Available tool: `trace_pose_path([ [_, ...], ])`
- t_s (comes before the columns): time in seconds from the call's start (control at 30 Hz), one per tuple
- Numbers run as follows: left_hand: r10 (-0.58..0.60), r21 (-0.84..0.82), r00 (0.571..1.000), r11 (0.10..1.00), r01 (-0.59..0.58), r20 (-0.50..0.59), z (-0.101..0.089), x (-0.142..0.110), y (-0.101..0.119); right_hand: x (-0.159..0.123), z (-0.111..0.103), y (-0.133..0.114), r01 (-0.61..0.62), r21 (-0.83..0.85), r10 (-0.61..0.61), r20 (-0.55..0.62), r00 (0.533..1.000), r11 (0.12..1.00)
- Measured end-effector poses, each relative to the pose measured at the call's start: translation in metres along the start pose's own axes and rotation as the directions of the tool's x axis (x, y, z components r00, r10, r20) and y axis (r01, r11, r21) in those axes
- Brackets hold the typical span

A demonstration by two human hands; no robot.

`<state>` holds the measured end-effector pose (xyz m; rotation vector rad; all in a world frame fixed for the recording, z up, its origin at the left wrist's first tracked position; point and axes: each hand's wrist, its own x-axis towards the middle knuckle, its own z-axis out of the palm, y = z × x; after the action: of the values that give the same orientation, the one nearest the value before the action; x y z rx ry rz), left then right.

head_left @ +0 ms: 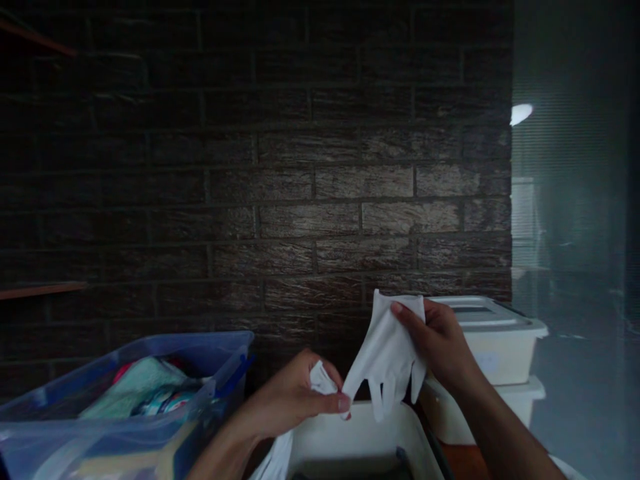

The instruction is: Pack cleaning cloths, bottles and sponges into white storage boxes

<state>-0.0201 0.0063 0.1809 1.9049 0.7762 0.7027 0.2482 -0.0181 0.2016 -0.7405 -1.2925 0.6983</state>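
While the right hand (444, 341) gripped a white glove (387, 350), cuff up, the left hand (299, 393) pinched one glove finger plus white fabric (321, 378).

Single view, head-worn camera: faces brick wall (310, 187) roughly square-on; left hand (299, 395) and right hand (441, 339) close, between camera and wall.

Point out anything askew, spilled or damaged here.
I see nothing spilled or plainly damaged. Only the white glove looks askew: the right hand grips it near the cuff, while one digit is drawn sideways to the left hand and the others dangle.
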Motion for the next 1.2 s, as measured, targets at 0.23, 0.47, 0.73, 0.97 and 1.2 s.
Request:
trace_pose_path([
  [0.23,0.179,-0.127,0.98,0.974,-0.189,-0.083,0.007,0.006,0.005,-0.011,0.022,0.004,-0.079,-0.006,0.079,0.193,0.978,0.997],
  [0.47,0.102,-0.156,0.995,0.983,-0.101,0.001,0.019,0.009,0.004,-0.014,0.03,0.003,-0.02,-0.092,0.03,0.118,0.993,0.996],
  [0.73,0.121,-0.084,0.992,0.989,-0.123,-0.025,0.007,0.004,0.01,-0.014,0.031,0.002,-0.012,-0.207,0.018,0.028,0.999,0.978],
  [0.97,0.151,-0.236,0.972,0.953,-0.192,-0.181,0.017,0.016,0.007,-0.016,0.039,0.02,0.0,-0.164,0.032,0.189,0.981,0.986],
  [1.2,0.104,-0.16,0.976,0.978,-0.136,-0.189,0.003,0.007,0.008,-0.01,0.028,0.015,0.05,-0.255,-0.023,0.109,0.994,0.966],
])
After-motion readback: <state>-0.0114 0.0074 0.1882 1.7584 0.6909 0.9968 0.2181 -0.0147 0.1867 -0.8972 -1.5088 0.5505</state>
